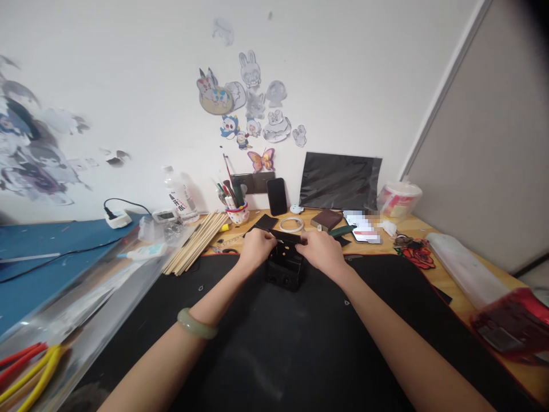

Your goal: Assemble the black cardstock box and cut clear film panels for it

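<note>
A small black box-like piece (283, 278) stands upright at the far part of the black mat (266, 343), with its upper panel raised and several small holes in it. My left hand (256, 247) pinches the left end of the panel's top edge. At the right end of that edge, my right hand (322, 249) is closed on it with thumb and fingers. A pale green bangle (197, 323) circles my left wrist. Just behind the box lie a white ring-shaped coil (291, 224) and a flat black piece (266, 222).
Wooden sticks (195, 243) and pliers (225, 250) lie left of the hands. Behind stand a pen cup (237, 212), a bottle (180, 194) and a black phone (277, 196). Rightward are a brown block (326, 220), a lit screen (362, 227) and a tub (400, 200). Yellow-handled scissors (43, 377) lie front left.
</note>
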A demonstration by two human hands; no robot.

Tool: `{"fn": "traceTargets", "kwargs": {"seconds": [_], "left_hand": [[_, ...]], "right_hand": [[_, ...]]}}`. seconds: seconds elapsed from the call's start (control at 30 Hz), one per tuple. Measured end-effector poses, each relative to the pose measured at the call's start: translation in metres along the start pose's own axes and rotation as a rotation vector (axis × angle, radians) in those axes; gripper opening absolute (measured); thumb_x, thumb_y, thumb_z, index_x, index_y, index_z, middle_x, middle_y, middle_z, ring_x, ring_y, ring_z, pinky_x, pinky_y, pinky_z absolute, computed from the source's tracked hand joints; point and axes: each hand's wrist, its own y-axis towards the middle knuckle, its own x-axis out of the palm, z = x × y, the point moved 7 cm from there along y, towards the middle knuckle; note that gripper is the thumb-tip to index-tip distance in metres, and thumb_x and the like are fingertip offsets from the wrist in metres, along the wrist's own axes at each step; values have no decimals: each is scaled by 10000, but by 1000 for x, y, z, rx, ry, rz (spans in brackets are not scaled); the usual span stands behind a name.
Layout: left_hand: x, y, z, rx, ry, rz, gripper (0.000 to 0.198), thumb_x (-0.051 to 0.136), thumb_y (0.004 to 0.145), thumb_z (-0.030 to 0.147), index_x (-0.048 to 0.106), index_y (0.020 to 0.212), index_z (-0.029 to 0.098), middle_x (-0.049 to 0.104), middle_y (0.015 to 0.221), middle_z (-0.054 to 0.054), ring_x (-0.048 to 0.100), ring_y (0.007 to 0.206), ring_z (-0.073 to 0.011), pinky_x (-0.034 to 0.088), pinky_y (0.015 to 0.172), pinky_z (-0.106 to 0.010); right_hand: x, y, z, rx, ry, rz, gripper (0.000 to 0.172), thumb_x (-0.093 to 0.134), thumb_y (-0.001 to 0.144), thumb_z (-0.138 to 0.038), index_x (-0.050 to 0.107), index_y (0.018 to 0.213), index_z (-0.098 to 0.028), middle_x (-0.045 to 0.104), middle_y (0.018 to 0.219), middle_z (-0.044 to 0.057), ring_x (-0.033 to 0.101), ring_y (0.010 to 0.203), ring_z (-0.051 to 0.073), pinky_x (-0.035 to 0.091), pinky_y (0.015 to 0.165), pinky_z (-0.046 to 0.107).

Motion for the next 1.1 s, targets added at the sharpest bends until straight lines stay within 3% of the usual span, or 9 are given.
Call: {"fn": "traceTargets", "kwargs": {"seconds": [0.13, 0.27, 0.37, 0.53, 0.67, 0.77, 0.87, 1.0, 1.1], "left_hand": [[3, 2, 0, 23, -38, 4, 264, 453, 775, 231, 700, 773, 137, 690, 702, -43, 626, 723, -175, 436, 654, -234], [-4, -4, -1, 56, -69, 39, 368, 335, 877, 293, 596, 1085, 138, 665, 1035, -55, 610, 928, -152, 442, 786, -216], [-14, -18, -4, 61, -36, 53, 408, 391, 865, 341, 524, 1180, 120, 607, 1159, -85, 578, 1022, -173, 429, 850, -229], [-44, -42, -9, 53, 116, 99, 436, 424, 847, 373, 506, 1201, 132, 565, 1214, -94, 496, 1134, -214, 363, 947, -286], [-81, -45, -21, 15, 284, 54, 340, 456, 818, 404, 630, 1029, 201, 651, 1051, -74, 565, 1013, -232, 416, 841, -289], [-123, -46, -49, -105, 424, 72, 335, 420, 829, 423, 652, 952, 215, 673, 948, -90, 596, 916, -256, 424, 775, -317], [-169, -60, -94, -266, 552, 125, 316, 407, 842, 412, 631, 948, 216, 644, 1027, -96, 562, 972, -270, 394, 805, -342], [-210, -110, -173, -477, 644, 116, 361, 401, 840, 437, 580, 998, 167, 624, 1080, -93, 536, 998, -278, 379, 818, -342], [-216, -157, -223, -560, 635, 63, 450, 386, 814, 486, 558, 1017, 123, 629, 1065, -153, 563, 954, -300, 402, 787, -374]], "right_hand": [[-1, 2, 3, 12, 36, 20, 180, 528, 719, -321, 689, 775, -263, 674, 817, 42, 621, 822, 238, 381, 585, 263], [-3, 6, 8, 22, 108, 70, 206, 504, 752, -344, 687, 813, -270, 685, 812, 32, 623, 818, 226, 372, 575, 252], [-2, 10, 11, 8, 178, 113, 256, 489, 772, -401, 675, 833, -235, 689, 787, 45, 629, 795, 225, 394, 590, 258], [-5, 14, 8, -88, 304, 229, 400, 464, 783, -499, 601, 1008, -198, 640, 1029, 78, 606, 905, 221, 447, 740, 307], [-19, 9, 4, -138, 383, 403, 422, 462, 799, -446, 514, 1108, -163, 531, 1141, 125, 555, 995, 227, 448, 826, 360], [-41, -5, -3, -244, 486, 618, 388, 488, 801, -358, 482, 1134, -160, 461, 1173, 128, 521, 1031, 208, 471, 834, 342], [-59, -22, -13, -367, 572, 768, 328, 514, 796, -268, 498, 1110, -176, 455, 1156, 110, 520, 1022, 196, 490, 831, 336], [-63, -32, -26, -435, 596, 739, 265, 509, 805, -230, 531, 1066, -191, 467, 1144, 100, 527, 1029, 206, 509, 818, 355], [-58, -33, -33, -466, 629, 699, 236, 514, 803, -228, 551, 1032, -186, 472, 1129, 101, 536, 1015, 209, 522, 810, 368]]}}
